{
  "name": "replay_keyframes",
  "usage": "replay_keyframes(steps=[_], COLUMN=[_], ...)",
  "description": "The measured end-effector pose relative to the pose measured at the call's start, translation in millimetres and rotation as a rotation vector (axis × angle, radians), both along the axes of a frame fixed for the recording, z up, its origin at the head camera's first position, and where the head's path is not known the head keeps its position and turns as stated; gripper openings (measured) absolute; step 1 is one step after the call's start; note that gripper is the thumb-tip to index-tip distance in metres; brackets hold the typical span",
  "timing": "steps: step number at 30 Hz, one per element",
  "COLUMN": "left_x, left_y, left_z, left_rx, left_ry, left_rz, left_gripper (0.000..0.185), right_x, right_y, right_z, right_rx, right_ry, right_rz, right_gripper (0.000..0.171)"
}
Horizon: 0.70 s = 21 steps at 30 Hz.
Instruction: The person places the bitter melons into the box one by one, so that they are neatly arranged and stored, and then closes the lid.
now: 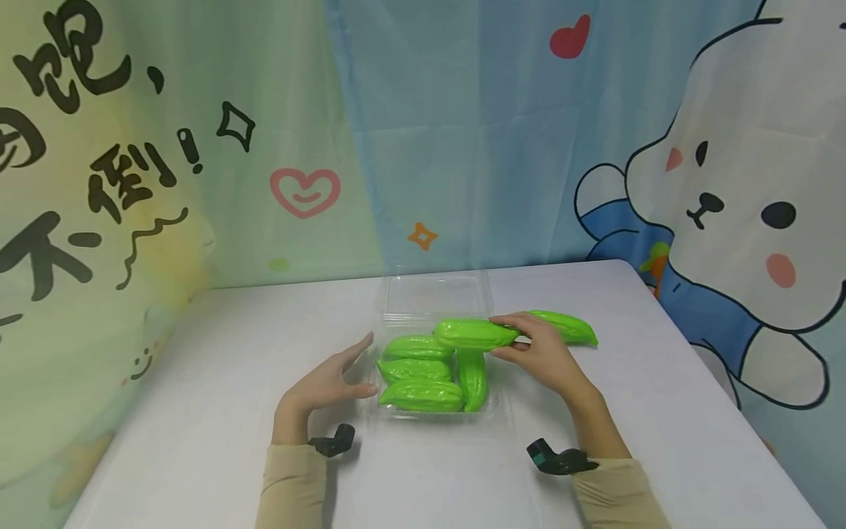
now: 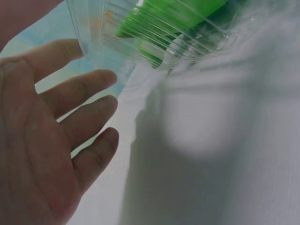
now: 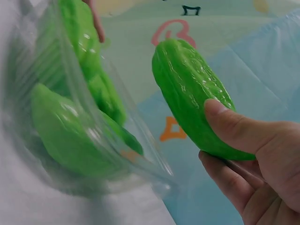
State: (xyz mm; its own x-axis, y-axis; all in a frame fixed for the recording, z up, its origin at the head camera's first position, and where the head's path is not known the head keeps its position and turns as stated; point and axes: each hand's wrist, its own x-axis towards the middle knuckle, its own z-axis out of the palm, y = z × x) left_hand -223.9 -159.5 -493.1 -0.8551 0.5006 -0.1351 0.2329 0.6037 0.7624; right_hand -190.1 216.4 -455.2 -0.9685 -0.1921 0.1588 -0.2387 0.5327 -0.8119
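Observation:
My right hand (image 1: 543,353) pinches a glossy green bitter melon (image 3: 187,93) between thumb and fingers, raised above the back right of a clear plastic box (image 1: 423,416). Inside the box, three bitter melons (image 1: 423,395) lie stacked side by side at the left, and another bitter melon (image 1: 472,380) lies crosswise at the right. My left hand (image 1: 327,382) is at the box's left edge, fingers spread, the thumb and index finger close to the wall. Whether they touch it is hard to tell.
One more bitter melon (image 1: 573,328) lies on the white table (image 1: 218,411) behind my right hand. The box's clear lid (image 1: 436,294) stands folded back toward the printed curtain (image 1: 429,132). A small black camera (image 1: 335,441) is strapped to my left wrist.

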Motion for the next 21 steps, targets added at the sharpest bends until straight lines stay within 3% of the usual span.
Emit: replay_keyframes(steps=[9,21], left_x=[0.1,1.4], left_y=[0,2], left_z=[-0.4,1.8], left_rx=[0.002,-0.029], left_ry=[-0.003,-0.003], left_rz=[-0.006,-0.003], left_gripper=[0.095,0.094], right_x=[-8.0,-27.0], right_y=[-35,-63], right_z=[-1.8,-6.0], right_rx=[0.023,0.099], right_ry=[0.006,0.0], right_rz=[0.066,0.086], right_gripper=[0.051,0.051])
